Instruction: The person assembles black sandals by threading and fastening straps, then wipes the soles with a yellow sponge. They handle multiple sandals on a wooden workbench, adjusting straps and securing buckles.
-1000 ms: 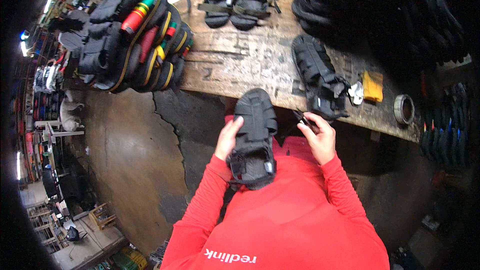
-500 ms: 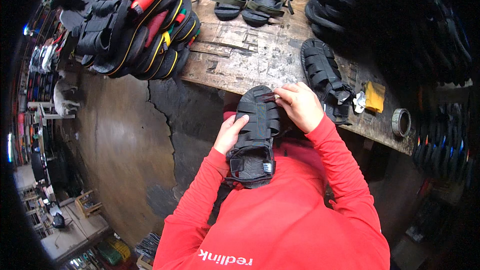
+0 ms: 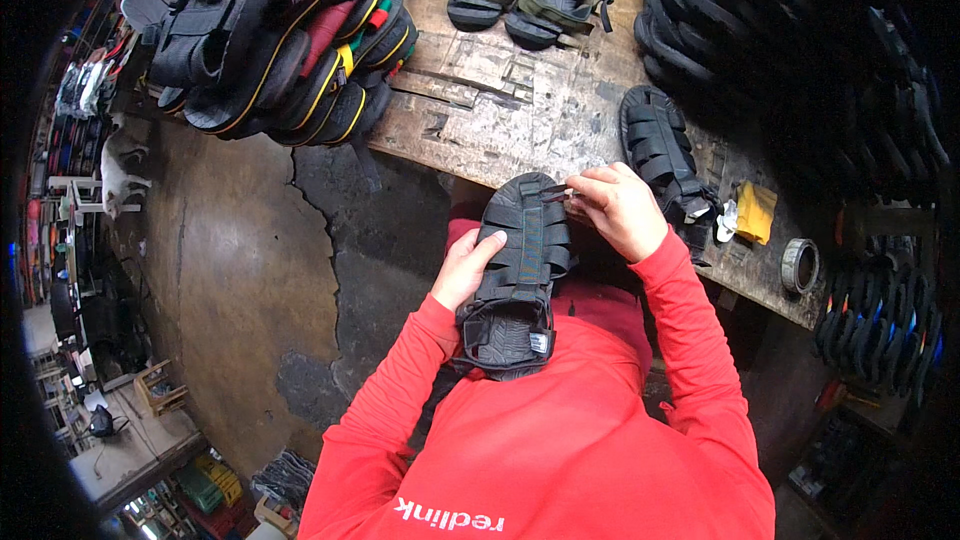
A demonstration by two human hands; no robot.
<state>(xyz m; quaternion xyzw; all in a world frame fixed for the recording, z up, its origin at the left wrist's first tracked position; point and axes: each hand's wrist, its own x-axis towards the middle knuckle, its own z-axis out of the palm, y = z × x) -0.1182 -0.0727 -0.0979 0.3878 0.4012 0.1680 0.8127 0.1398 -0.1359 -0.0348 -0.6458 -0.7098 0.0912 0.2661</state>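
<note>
While firm round black sandal (image 3: 530,245) with left hand (image 3: 468,266), now in tight finger-pinch on small dark tool (image 3: 557,194) with right hand (image 3: 620,210)!

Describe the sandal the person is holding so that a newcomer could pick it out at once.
Start at the worn wooden bench near the top, then drop to the red shirt below. The left hand grips a black strapped sandal, toe toward the bench. Unlike the similar sandal lying on the bench, this one is held off it, the right hand at its toe end.
</note>
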